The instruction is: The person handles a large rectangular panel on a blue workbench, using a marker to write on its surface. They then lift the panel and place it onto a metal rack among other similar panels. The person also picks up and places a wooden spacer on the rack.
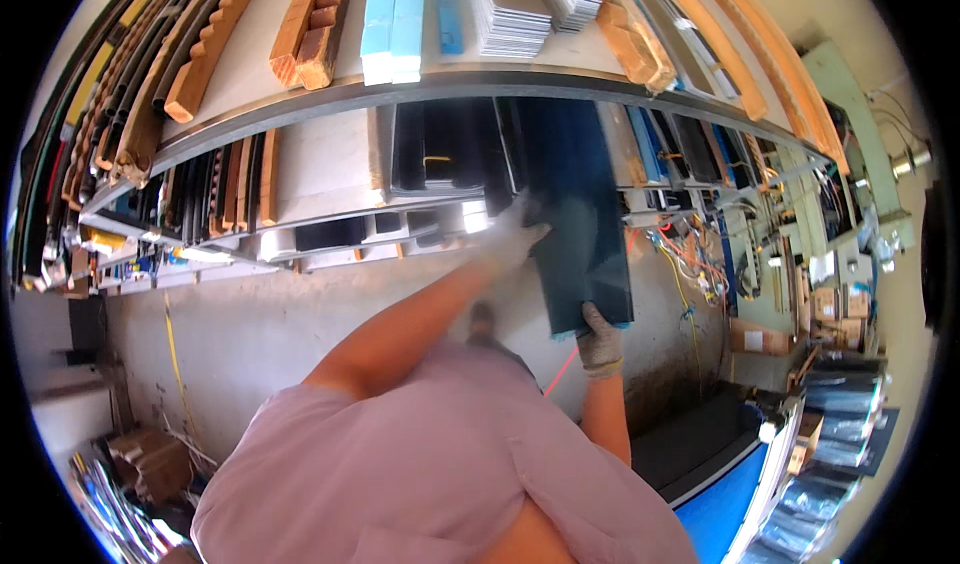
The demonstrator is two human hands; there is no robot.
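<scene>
A long, dark blue-green flat panel [582, 244] reaches from the shelf's lower level out toward my body. I cannot make out whether it is one piece or a thin stack. My gloved right hand [600, 344] is closed on its near end, thumb on top and fingers under the edge. My gloved left hand [515, 234] is at the panel's left edge, smeared by motion. Whether it touches the panel is unclear. The panel's far end lies under the shelf's upper edge, beside more dark panels [440, 149] on that lower level.
The upper shelf [480, 84] holds notched wooden strips [312, 34], light-blue blocks [393, 24] and stacked grey sheets [508, 14]. Cables [690, 264] hang at the right. A dark-topped blue surface [715, 474] is near my right side. Cardboard boxes [840, 304] stand at the right.
</scene>
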